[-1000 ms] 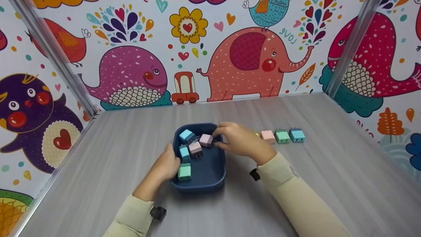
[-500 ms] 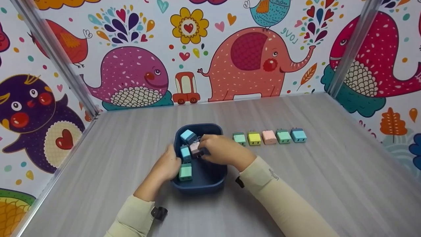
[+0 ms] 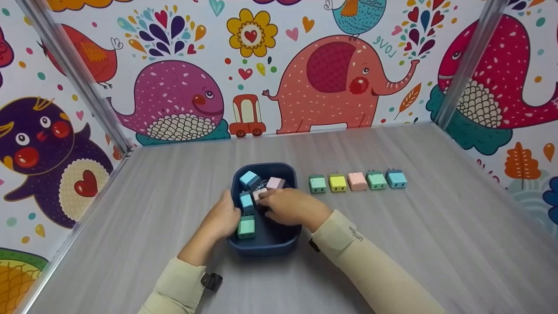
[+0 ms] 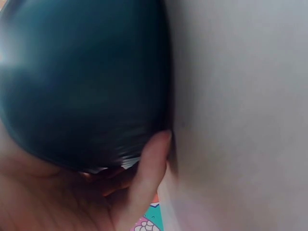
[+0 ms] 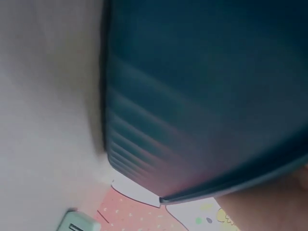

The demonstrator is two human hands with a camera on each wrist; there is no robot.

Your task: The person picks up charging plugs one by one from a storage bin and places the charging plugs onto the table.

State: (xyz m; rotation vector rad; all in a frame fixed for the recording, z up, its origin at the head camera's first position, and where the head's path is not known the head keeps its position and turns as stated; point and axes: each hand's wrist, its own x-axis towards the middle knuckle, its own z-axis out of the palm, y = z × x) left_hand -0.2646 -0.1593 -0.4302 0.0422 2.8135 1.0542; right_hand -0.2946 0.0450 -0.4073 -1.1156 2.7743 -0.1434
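A dark blue plastic tub stands on the table with several cube plug chargers in it. My left hand grips its left wall; in the left wrist view, fingers lie along the outside of that wall. My right hand reaches over the right rim and pinches a pale pink charger, partly hidden by the fingertips. Near it lie a lilac charger, a blue charger, a second blue charger and a green charger. The right wrist view shows mostly the tub's outer wall.
Right of the tub, several chargers stand in a row: a mint one, a yellow one, a pink one, a green one and a blue one. Printed panels border the grey table.
My right hand has moved from the lilac charger by the right rim, down and left to the pale pink charger. The lilac charger stays in the tub. My left hand keeps its hold.
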